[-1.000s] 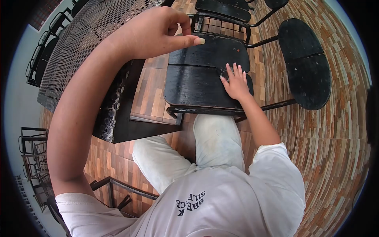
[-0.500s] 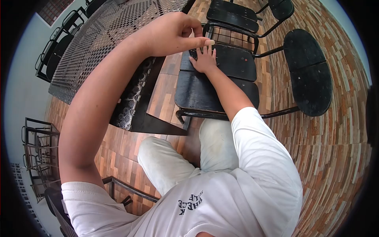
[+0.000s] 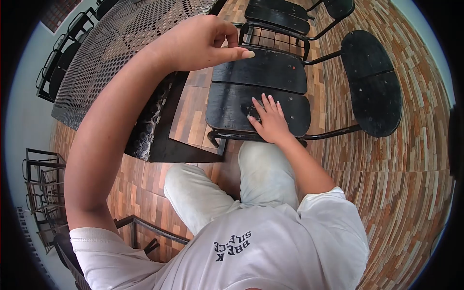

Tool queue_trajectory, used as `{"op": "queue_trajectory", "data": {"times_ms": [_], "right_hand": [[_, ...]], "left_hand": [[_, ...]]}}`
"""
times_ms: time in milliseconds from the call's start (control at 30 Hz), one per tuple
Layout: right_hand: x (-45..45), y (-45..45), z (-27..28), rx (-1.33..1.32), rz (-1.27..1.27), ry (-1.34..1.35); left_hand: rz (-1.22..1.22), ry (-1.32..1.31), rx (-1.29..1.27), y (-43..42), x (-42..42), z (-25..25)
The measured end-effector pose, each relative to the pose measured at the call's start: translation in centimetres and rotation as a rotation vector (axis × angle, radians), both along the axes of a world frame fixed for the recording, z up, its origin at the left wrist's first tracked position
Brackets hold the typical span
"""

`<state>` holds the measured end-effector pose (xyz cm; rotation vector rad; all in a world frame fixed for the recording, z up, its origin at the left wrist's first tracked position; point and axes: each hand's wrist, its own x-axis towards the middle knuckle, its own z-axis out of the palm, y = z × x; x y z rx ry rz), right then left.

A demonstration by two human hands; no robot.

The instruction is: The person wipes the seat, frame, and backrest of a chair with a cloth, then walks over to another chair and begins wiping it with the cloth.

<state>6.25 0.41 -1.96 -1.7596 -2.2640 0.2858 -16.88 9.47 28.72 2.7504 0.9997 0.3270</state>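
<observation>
One right hand point(image 3: 273, 124) lay flat, fingers spread, on a seemingly stiff chair point(image 3: 226, 111), best held by its frame point(image 3: 239, 136); left hand point(image 3: 203, 42) curled, grasp unclear.

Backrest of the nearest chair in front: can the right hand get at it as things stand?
Probably yes: the right hand lies spread on the seat, and nothing visible stands between it and the backrest, off to its right. The left hand is on the other side, out of the way.

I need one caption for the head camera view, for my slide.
The right hand lies spread on a black chair seat; the left hand is raised and curled.
</observation>
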Motion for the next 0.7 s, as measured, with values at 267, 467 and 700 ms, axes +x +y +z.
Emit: {"op": "queue_trajectory", "data": {"times_ms": [267,467,700], "right_hand": [[7.5,11.3,-2.4,-0.028,-0.548,-0.114],[1.9,18.5,-2.4,0.006,-0.577,-0.067],[-8.5,13.4,-1.1,0.027,-0.143,-0.068]], "left_hand": [[-0.015,0.024,0.025,0.3,0.2,0.0],[-0.034,0.013,-0.003,0.6,0.4,-0.5],[-0.037,-0.011,0.013,0.8,-0.2,-0.8]]}}
